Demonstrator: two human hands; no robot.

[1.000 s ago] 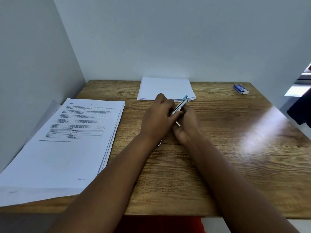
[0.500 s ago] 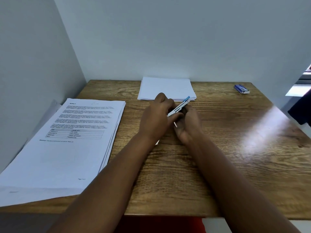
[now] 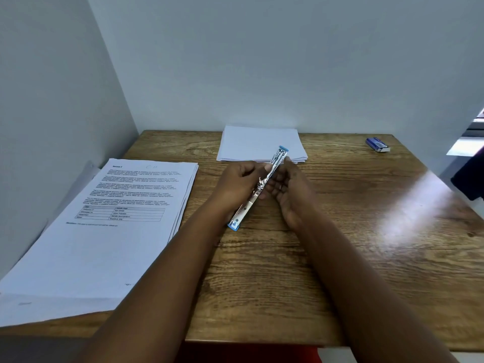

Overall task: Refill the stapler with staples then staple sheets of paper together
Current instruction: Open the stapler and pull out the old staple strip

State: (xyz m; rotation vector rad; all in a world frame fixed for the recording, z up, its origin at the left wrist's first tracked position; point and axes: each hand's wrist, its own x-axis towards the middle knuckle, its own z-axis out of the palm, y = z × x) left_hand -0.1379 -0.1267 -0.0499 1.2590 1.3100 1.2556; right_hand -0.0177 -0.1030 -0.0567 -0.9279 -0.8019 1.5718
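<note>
A metal stapler (image 3: 258,189) with blue ends is swung fully open into one long line, slanting from the near left to the far right above the wooden table (image 3: 340,258). My left hand (image 3: 235,183) grips its middle from the left. My right hand (image 3: 288,187) holds the far half from the right, thumb near the upper end. A thick stack of printed sheets (image 3: 104,226) lies at the left. A smaller stack of blank white paper (image 3: 259,142) lies at the back centre. A small blue staple box (image 3: 377,144) sits at the back right.
White walls close the table in at the left and back. A bright patch of light (image 3: 411,205) falls across the right side of the table. A dark object (image 3: 468,174) hangs past the right edge.
The stapler has been unfolded from a short, mostly hidden shape into a flat, fully open line. Both hands have spread apart a little along it.
</note>
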